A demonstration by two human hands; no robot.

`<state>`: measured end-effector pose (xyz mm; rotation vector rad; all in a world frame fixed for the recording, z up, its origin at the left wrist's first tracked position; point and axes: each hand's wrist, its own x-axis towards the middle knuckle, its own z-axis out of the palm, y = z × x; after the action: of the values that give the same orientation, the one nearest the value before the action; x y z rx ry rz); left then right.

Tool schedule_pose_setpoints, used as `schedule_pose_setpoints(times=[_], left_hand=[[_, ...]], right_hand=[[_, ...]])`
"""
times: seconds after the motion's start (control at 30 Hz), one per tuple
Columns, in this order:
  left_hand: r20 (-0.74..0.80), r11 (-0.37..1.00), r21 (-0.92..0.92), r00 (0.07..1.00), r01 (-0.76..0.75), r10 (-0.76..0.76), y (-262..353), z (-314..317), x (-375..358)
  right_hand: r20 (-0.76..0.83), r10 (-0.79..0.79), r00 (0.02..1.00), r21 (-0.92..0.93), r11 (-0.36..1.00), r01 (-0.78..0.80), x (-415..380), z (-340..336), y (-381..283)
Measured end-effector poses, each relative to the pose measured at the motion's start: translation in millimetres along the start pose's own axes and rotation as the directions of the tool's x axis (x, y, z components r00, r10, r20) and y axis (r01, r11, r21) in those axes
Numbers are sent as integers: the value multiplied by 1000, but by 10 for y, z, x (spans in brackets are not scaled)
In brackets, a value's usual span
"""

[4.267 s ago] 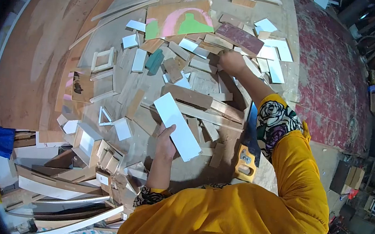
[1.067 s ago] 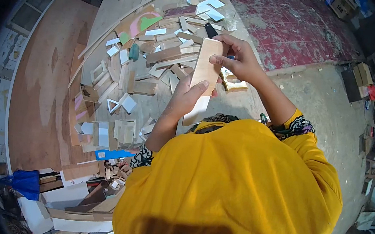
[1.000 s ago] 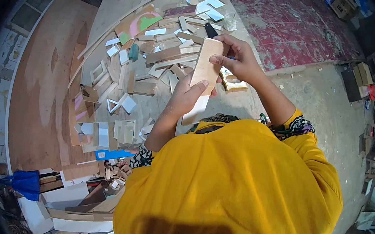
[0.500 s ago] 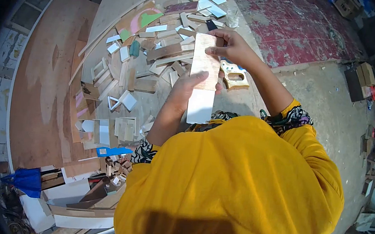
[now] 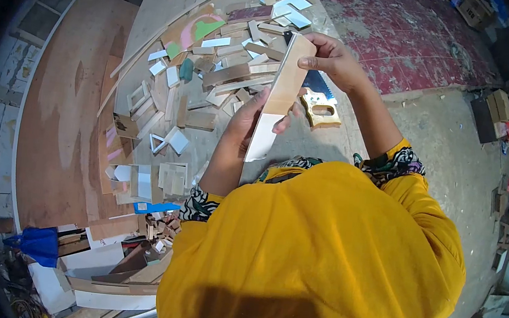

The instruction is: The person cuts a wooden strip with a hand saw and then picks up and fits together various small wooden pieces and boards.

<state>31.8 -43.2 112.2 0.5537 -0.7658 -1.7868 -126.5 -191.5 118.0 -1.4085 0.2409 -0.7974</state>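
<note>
Both my hands hold one long narrow wooden board, raised in front of my chest. Its far part shows bare wood and its near end is white. My left hand wraps around the left edge near the middle, with fingertips showing at the right edge. My right hand pinches the far end, thumb on the face and fingers behind. Just beyond the board, a handsaw with a yellowish handle lies on the table, its dark blade partly hidden by the board and my right hand.
Many wood offcuts and white pieces lie across the worktable. A green block is among them. To the left stands a large plywood sheet. A blue bag and more scraps lie at lower left.
The board has turned in my hands, its far end swinging right and its face tilting so that a long edge shows. More of the saw's blade is visible.
</note>
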Motion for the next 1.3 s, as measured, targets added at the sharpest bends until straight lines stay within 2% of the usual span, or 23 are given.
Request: schedule_pose_setpoints(times=[0.07,0.13,0.2,0.27,0.33,0.4,0.47,0.53,0.6,0.63,0.67,0.73,0.8,0.87,0.93,1.3], left_hand=[[11,997,59,998,53,-54,32,-67,11],[5,996,73,999,49,-49,54,-64,-2],[1,995,88,999,45,-46,64,-107,-20],[-92,976,216,995,-9,30,47,-292,-52],[-113,973,233,993,-6,33,93,-395,-35],[-351,808,584,874,-77,337,31,-403,-8],[-350,814,579,889,-41,294,59,-433,-17],[-306,728,684,893,-35,330,30,-387,13],[-288,737,673,893,-67,345,-13,-307,31],[-269,743,662,892,-101,362,-20,-270,36],[-270,742,663,892,-102,363,-16,-242,31],[-259,746,656,893,-117,368,-5,-191,8],[-283,739,663,876,-116,391,-25,-98,5],[-305,732,671,857,-116,415,-58,-63,-6],[-276,676,720,831,-154,483,-83,-47,-11],[-280,613,775,788,-151,548,-97,33,-38]], right_hand=[[-16,6,1000,-19,1000,-6,-9,-52,5],[-152,58,987,-32,997,-64,-36,-104,1],[-213,25,977,-12,1000,-28,-31,-214,37],[-274,-7,962,5,1000,9,-52,-326,9],[-432,17,902,154,987,55,-75,-393,-146],[-429,7,903,165,984,70,-85,-461,-174],[-306,64,950,15,998,-63,-120,-385,-274],[-231,81,970,-129,985,-113,-103,-296,-181],[-232,24,972,-343,933,-105,-39,-194,-66],[-297,-1,955,-365,924,-112,-19,-138,-26],[-296,-2,955,-364,925,-111,-18,-105,-28],[-296,-209,932,-761,641,-98,-31,5,-92],[-338,-231,912,-755,645,-116,-31,48,-77],[-249,-281,927,-756,655,-5,-18,3,-2],[-238,-265,934,-748,664,-2,-34,61,-11],[-247,-235,940,-687,727,1,-93,175,-50]])
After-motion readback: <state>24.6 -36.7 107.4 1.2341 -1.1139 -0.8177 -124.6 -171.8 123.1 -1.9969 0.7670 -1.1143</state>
